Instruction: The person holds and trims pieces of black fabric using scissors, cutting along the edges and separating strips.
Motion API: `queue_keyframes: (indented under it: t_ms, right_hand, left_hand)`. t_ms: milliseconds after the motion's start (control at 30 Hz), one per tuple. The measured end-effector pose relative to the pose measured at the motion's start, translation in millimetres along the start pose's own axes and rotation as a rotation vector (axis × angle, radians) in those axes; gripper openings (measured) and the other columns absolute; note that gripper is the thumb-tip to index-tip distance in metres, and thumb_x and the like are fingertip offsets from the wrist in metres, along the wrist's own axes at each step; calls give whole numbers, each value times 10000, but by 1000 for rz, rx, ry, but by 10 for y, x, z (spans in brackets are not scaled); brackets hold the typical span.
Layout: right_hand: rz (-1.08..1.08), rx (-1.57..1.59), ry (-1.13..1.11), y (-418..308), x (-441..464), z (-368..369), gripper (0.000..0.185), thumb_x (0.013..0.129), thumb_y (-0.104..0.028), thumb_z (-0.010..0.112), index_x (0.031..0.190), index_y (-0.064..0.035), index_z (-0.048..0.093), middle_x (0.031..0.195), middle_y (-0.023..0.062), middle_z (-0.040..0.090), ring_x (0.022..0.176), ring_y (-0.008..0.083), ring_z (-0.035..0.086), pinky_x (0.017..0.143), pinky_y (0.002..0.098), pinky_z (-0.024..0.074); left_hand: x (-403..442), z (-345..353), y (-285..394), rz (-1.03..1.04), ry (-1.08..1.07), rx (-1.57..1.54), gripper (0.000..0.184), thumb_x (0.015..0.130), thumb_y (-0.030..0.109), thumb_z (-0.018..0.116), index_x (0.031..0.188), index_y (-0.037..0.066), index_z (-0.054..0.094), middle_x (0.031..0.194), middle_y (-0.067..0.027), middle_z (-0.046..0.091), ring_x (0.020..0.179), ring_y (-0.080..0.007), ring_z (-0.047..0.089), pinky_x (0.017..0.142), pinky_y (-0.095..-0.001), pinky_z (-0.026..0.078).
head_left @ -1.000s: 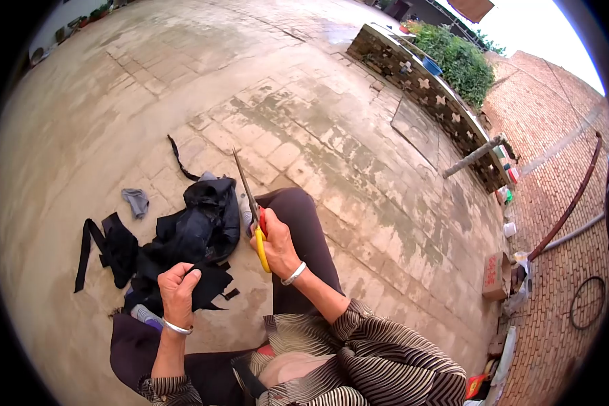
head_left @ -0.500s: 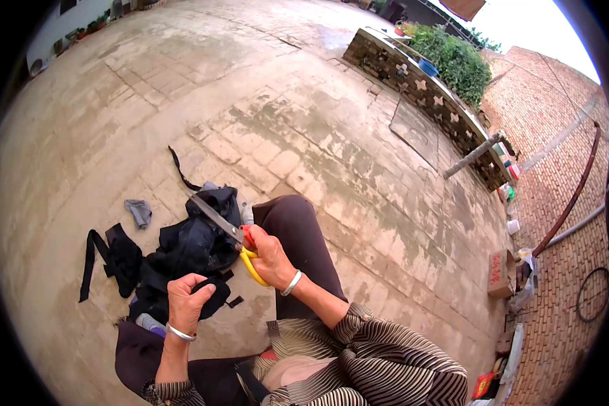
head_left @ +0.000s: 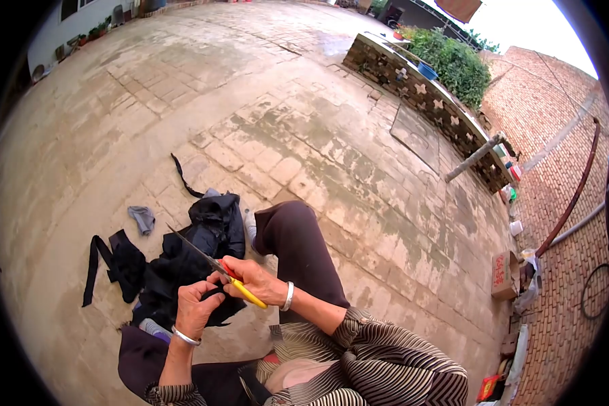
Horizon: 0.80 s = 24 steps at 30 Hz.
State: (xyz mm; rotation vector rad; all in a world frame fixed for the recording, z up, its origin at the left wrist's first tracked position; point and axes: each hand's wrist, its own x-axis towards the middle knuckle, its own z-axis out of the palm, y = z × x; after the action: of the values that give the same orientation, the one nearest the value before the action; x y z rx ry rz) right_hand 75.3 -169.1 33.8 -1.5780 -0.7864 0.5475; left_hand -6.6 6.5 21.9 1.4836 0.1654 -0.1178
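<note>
My right hand (head_left: pixel 254 283) grips a pair of scissors (head_left: pixel 249 292) with red and yellow handles. The long blades point up and left, over dark fabric. Close beside it, my left hand (head_left: pixel 197 308) pinches a piece of black cloth (head_left: pixel 227 312), which hangs below both hands. A heap of black cloth (head_left: pixel 213 227) lies on the ground between my legs, beyond the hands. To its left is a separate black piece with a strap (head_left: pixel 125 264). A small grey scrap (head_left: pixel 142 220) rests above that piece.
Paved ground (head_left: pixel 358 223) surrounds me. On the right, a cardboard box (head_left: pixel 504 276) stands near a brick wall (head_left: pixel 568 271). A low patterned wall (head_left: pixel 419 95) with green plants (head_left: pixel 450 61) runs along the upper right, near a leaning post (head_left: pixel 474 157).
My right hand has moved down and left with the scissors, meeting my left hand. The left hand has shifted slightly right and down, still holding the black cloth.
</note>
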Motion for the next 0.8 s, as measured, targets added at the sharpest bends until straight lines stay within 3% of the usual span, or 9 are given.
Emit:
queue_keyframes:
  t_ms: [33,233,567,633,800]
  right_hand:
    - [-13,-9,-18,-26,5,-2,228,807,-15,631,907,-21,427,874,57,619,792,108,559,669,287,470]
    - [-26,-66,45,77,-6,49,233,801,0,634,911,-24,430,793,79,587,699,142,508,630,295,446]
    - [-65,-181,70,41,-16,60,285,773,18,661,979,-17,468,762,93,554,677,163,484,614,315,424]
    - [-66,-146,71,6,-24,78,316,788,-2,672,1030,12,469,760,172,519,654,306,459,610,372,404]
    - [-137,-170,105,-9,-13,90,302,771,-7,682,986,11,471,766,158,490,666,293,454,613,375,402]
  left_hand:
    - [1,11,5,49,-6,-18,107,771,-32,683,875,-57,697,783,20,648,691,-28,554,629,-186,447]
    - [-25,-19,-3,-32,-16,-20,133,774,-31,670,902,-54,700,792,20,652,702,-34,555,640,-191,444]
    - [-15,-20,38,17,16,7,91,784,-1,684,862,-48,693,760,26,636,687,-29,529,621,-192,427]
    - [-12,-14,37,39,10,-4,107,785,-9,684,883,-48,702,774,19,648,704,-32,539,637,-192,435]
    - [-21,-13,21,26,0,-20,140,794,-12,689,929,-44,716,783,18,657,714,-31,545,648,-190,440]
